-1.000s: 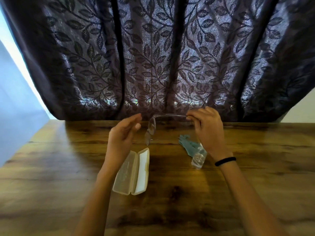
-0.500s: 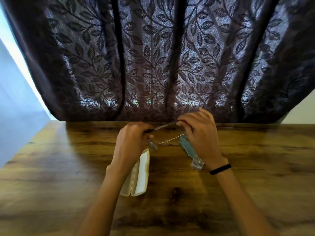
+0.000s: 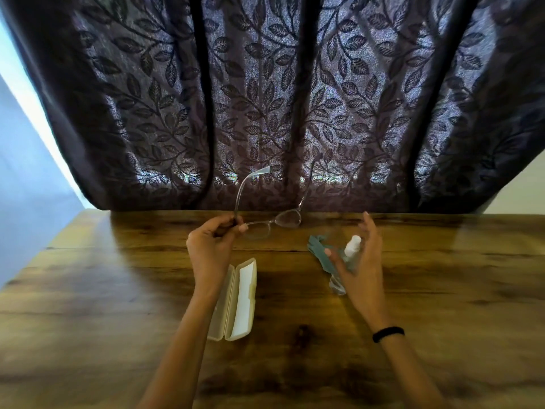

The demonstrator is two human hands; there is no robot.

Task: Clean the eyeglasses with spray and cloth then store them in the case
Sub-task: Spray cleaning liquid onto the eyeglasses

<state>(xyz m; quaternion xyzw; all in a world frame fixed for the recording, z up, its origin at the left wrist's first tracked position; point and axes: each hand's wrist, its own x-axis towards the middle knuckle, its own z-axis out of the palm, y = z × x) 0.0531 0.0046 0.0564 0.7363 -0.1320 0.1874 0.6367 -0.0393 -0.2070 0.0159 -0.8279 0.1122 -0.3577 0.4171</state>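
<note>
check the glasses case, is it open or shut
Open: the glasses case lies on the wooden table with both halves spread flat, its white lining showing.

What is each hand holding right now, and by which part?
The left hand pinches the eyeglasses at one end of the frame, by the hinge. The right hand holds nothing; it is open over the spray bottle.

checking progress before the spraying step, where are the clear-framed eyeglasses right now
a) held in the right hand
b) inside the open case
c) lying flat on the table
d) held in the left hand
d: the left hand grips the clear-framed eyeglasses at one end, above the brown wooden table. The right hand is open beside the small clear spray bottle.
</note>
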